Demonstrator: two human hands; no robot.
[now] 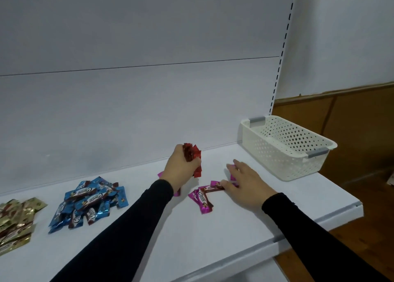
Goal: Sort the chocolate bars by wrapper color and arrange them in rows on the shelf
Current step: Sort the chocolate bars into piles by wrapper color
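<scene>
My left hand grips a bunch of red-wrapped chocolate bars just above the white shelf. My right hand lies over several pink-wrapped bars in the middle of the shelf, fingers stretched out, thumb touching one pink bar. More pink bars show beside and under both hands. A heap of blue-wrapped bars lies to the left. A heap of gold-wrapped bars sits at the far left edge.
An empty white perforated basket with grey handles stands at the right end of the shelf. The shelf's back panel rises behind. Wooden panelling and floor lie beyond the right end.
</scene>
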